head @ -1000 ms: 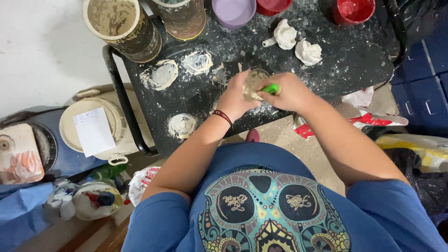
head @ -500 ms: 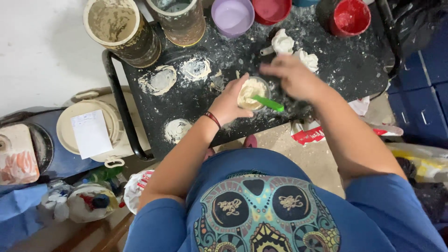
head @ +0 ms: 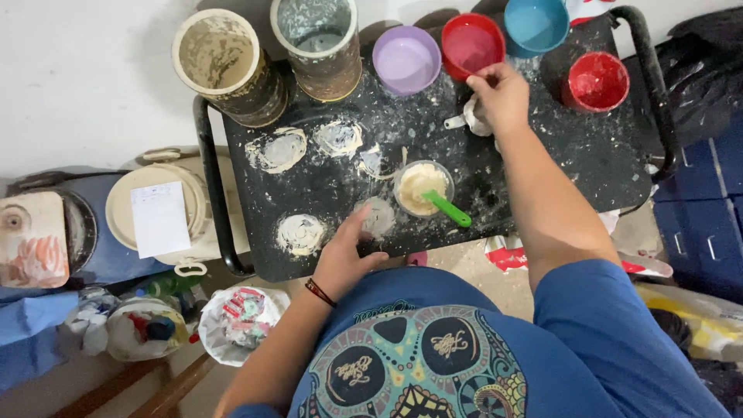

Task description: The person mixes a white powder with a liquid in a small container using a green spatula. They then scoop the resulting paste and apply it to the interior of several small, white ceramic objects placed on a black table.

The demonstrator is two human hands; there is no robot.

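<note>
Right hand (head: 501, 97) is out at the far side of the black, plaster-spattered tabletop (head: 596, 166), fingers curled down over a small white moulded piece (head: 468, 118). It looks like a pinch from above, though the hand hides the grip itself, so whether the piece is lifted or only touched I cannot tell. Just beyond the knuckles sits the red plastic bowl (head: 472, 42), with a lilac bowl (head: 405, 58) to one side, a blue bowl (head: 535, 23) and a second red bowl (head: 597, 80) to the other, all lined along the back edge within one reach.

Left hand (head: 347, 259) lies open and flat on the near edge, fingers spread, holding nothing; it reads as a brace while the body leans forward.

Between the two hands stands a clear round cup of cream-coloured paste (head: 422, 188) with a green plastic spatula (head: 446, 208) resting in it, handle tipped over the rim toward the person, ready to grab. Round pale smears (head: 300, 233) dot the left half of the tabletop. Two tall stained buckets (head: 226, 66) stand at the back left corner, out of the way.
</note>
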